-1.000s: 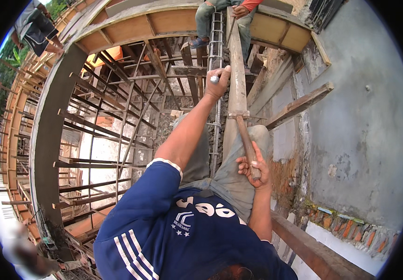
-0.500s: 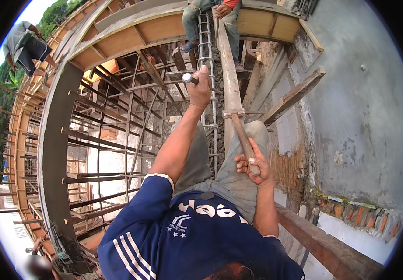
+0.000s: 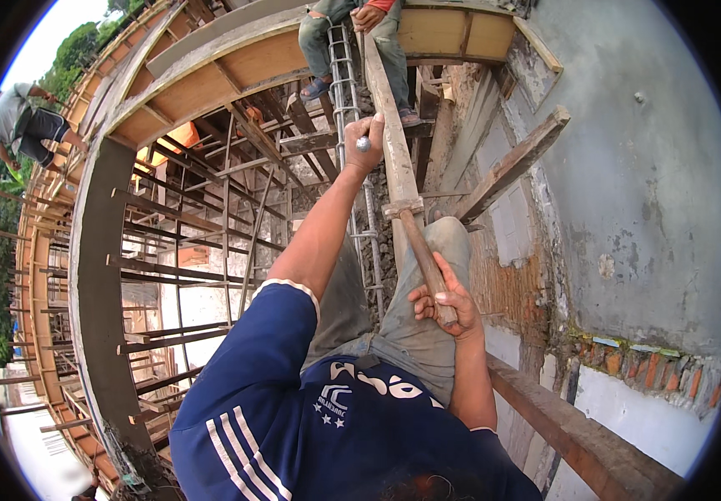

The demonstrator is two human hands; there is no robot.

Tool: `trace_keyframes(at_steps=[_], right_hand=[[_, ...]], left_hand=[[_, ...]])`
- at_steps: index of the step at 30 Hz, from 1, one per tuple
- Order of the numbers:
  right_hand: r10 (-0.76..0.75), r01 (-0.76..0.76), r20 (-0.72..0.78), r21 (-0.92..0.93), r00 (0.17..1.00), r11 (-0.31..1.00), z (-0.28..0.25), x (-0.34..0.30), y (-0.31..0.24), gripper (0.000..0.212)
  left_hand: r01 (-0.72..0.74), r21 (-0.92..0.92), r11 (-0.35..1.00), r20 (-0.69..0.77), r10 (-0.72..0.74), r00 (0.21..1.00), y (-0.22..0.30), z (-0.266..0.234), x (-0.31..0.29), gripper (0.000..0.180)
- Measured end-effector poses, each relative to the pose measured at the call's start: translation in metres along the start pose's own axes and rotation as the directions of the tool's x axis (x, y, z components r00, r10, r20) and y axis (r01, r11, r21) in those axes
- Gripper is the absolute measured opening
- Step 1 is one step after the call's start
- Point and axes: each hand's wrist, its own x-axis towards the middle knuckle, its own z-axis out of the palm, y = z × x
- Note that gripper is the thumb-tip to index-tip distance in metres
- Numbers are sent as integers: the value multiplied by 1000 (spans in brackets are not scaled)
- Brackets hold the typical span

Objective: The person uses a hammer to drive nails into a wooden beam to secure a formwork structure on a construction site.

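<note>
Head view: the left hand (image 3: 360, 154) is seen at upper centre, its fingers clenched around a metal-ended tool (image 3: 364, 144); only the rounded, shiny end is shown, and the rest is hidden by the fist. The right hand (image 3: 459, 312) is held right of centre, above the lap, and a wooden handle (image 3: 425, 253) is grasped loosely in its fingers, with the index finger stretched along the wood. The handle is slanted toward upper left, where its far end is met by a short crosspiece (image 3: 403, 207), which is set across a long board (image 3: 388, 113) near the centre of the frame. Just left of the board a ladder-like steel cage (image 3: 343, 81) is seen, running down between the legs, which are covered by worn grey-green trousers (image 3: 417, 336). A navy shirt (image 3: 377, 447) is worn, with white stripes on the sleeve. At the top centre, a co-worker's hand (image 3: 369, 17) below a red sleeve is placed at the board's upper end; whether the board is gripped cannot be told. Another person (image 3: 25, 121) in a grey top and dark shorts is seen at upper left. The left side is crossed by a grey concrete beam (image 3: 100, 284), and the right side is filled by a grey wall (image 3: 636, 184). A timber (image 3: 577, 434) is set diagonally at lower right.
</note>
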Motion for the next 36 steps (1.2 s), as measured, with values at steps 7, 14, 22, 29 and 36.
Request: trace_keyframes(at_steps=[7,14,22,29,36], right_hand=[[13,-13,22,-9,1000,1000,3,4,-4,99],[-1,1,11,-7,1000,1000,3,5,0,96],[52,-51,-132,10,990,999,0,17,-3,87],[14,-66,-248,-202,969,977,-2,35,2,87],[-229,119,-158,-512,961,851,72,-18,-1,91]], left_hand=[[70,-128,989,-56,-78,995,37,-62,-106,45],[75,-55,996,39,-73,997,40,-57,-85,43],[116,-260,959,103,-92,990,61,-53,-18,51],[18,-163,986,245,23,969,49,-41,-14,45],[24,-6,1000,562,-16,827,50,-40,-4,53]])
